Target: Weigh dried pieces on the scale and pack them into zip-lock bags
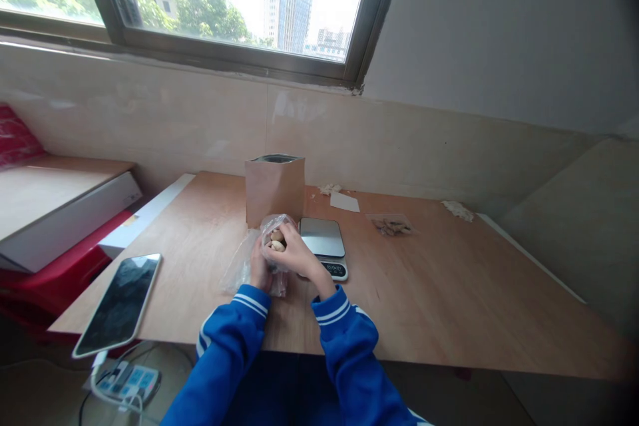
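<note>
My left hand [258, 267] is closed around a clear plastic bag [239, 265] low over the table. Rounded pale tan pieces [277, 245] show at the bag's mouth; their kind is too small to tell. At that opening, my right hand [297, 253] has its thumb and fingers closed on the pieces, with the fingertips partly hidden by the bag. Just right of the bag lies a kitchen scale [322, 237] with a silver plate and a black button panel, partly covered by my right hand. Behind the bag stands an open brown paper pouch [274, 190].
A phone [120, 303] on a charging cable lies at the table's left edge, above a power strip [128, 383]. A white card [344, 202], a flat clear bag of brown pieces [392, 225] and crumpled pale scraps [458, 211] lie toward the back of the wooden table [449, 299].
</note>
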Available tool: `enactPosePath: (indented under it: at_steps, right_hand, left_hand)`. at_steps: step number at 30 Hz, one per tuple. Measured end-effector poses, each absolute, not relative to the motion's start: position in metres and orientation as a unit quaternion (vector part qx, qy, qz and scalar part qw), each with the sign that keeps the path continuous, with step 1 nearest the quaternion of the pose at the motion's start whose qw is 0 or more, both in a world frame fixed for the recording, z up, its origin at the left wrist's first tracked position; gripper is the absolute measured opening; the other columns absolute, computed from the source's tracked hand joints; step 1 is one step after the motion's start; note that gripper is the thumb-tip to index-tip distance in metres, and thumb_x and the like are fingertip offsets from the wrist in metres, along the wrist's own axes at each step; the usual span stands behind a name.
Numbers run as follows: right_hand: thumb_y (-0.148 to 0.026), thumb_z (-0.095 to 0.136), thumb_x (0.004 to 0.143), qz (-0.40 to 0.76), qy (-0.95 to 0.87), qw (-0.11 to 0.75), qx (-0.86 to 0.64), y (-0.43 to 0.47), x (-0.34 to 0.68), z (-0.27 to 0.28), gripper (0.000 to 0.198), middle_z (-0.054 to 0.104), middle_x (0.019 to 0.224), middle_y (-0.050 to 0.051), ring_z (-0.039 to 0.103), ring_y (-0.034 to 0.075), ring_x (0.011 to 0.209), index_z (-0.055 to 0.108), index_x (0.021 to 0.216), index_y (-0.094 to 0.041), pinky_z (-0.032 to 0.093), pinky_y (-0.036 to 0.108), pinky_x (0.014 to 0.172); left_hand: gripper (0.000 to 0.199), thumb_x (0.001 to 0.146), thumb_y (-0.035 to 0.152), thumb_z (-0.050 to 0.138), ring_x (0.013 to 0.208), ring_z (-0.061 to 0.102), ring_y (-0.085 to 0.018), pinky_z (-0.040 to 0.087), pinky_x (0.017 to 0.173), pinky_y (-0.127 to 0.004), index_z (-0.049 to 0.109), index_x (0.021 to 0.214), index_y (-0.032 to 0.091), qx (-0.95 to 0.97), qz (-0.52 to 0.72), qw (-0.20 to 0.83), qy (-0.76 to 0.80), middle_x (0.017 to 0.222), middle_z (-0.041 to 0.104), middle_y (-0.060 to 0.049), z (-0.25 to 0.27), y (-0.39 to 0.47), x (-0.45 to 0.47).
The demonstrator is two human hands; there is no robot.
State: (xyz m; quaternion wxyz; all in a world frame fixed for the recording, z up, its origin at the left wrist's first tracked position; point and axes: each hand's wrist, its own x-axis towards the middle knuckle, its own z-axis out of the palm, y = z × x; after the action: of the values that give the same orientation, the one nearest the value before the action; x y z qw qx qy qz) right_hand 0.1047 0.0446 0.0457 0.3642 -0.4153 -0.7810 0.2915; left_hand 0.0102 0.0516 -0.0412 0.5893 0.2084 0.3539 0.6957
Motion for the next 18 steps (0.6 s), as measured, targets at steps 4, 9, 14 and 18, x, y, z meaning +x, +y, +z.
enactPosePath:
  at_steps: [4, 9, 14, 18]
  right_hand:
    - [-0.025, 0.063, 0.075, 0.293, -0.781, 0.418, -0.36, 0.045, 0.114, 0.061, 0.026, 0.058, 0.1, 0.002, 0.058, 0.017, 0.094, 0.058, 0.1, -0.021, 0.047, 0.031, 0.086]
    - [-0.031, 0.061, 0.08, 0.229, -0.73, 0.533, -0.36, 0.083, 0.113, 0.101, 0.026, 0.057, 0.1, 0.001, 0.058, 0.014, 0.086, 0.053, 0.104, -0.023, 0.049, 0.027, 0.08]
    - [-0.029, 0.059, 0.084, 0.061, -0.707, 0.593, -0.379, 0.169, 0.088, 0.155, 0.029, 0.049, 0.108, 0.005, 0.055, 0.015, 0.095, 0.047, 0.109, -0.023, 0.046, 0.031, 0.091]
    - [-0.021, 0.056, 0.085, -0.008, -0.74, 0.545, -0.394, 0.222, 0.068, 0.16, 0.027, 0.045, 0.111, 0.009, 0.051, 0.019, 0.106, 0.047, 0.11, -0.019, 0.042, 0.036, 0.097]
  left_hand:
    - [0.037, 0.082, 0.039, 0.059, 0.094, 0.065, -0.024, 0.052, 0.079, -0.032, 0.064, 0.112, 0.017, 0.19, 0.699, 0.608, 0.325, 0.104, 0.07, -0.009, -0.032, 0.05, 0.01]
    - [0.044, 0.079, 0.043, 0.06, 0.063, 0.063, -0.016, 0.052, 0.061, -0.028, 0.062, 0.115, 0.019, 0.153, 0.685, 0.619, 0.352, 0.073, 0.065, -0.003, -0.031, 0.048, 0.008]
    - [0.048, 0.075, 0.047, 0.063, 0.054, 0.058, -0.013, 0.049, 0.054, -0.026, 0.063, 0.114, 0.018, 0.149, 0.684, 0.615, 0.363, 0.063, 0.056, 0.002, -0.036, 0.047, 0.006]
    - [0.048, 0.075, 0.047, 0.063, 0.054, 0.058, -0.013, 0.047, 0.052, -0.025, 0.063, 0.113, 0.018, 0.136, 0.678, 0.622, 0.367, 0.065, 0.058, 0.0, -0.035, 0.047, 0.006]
